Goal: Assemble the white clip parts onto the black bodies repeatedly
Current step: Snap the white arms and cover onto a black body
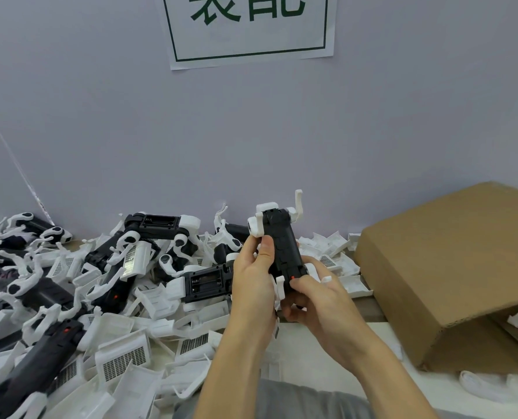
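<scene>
Holding one black body (283, 252) upright above the table (375, 316), you have it in both hands in the head view. Your left hand (253, 285) has a narrow grip, thumb and fingers curled round the body's left flank. Your right hand (318, 297) is curled round the lower end, thumb beside the red button (292, 277). White clip parts (270, 220) already sit at the top end; another white piece (280, 287) shows at the lower left, and whether it is seated cannot be told. Judged from the pile (85, 297) at left, several bodies carry clips, while many loose white parts remain. A cardboard box (448, 267) stands at right.
</scene>
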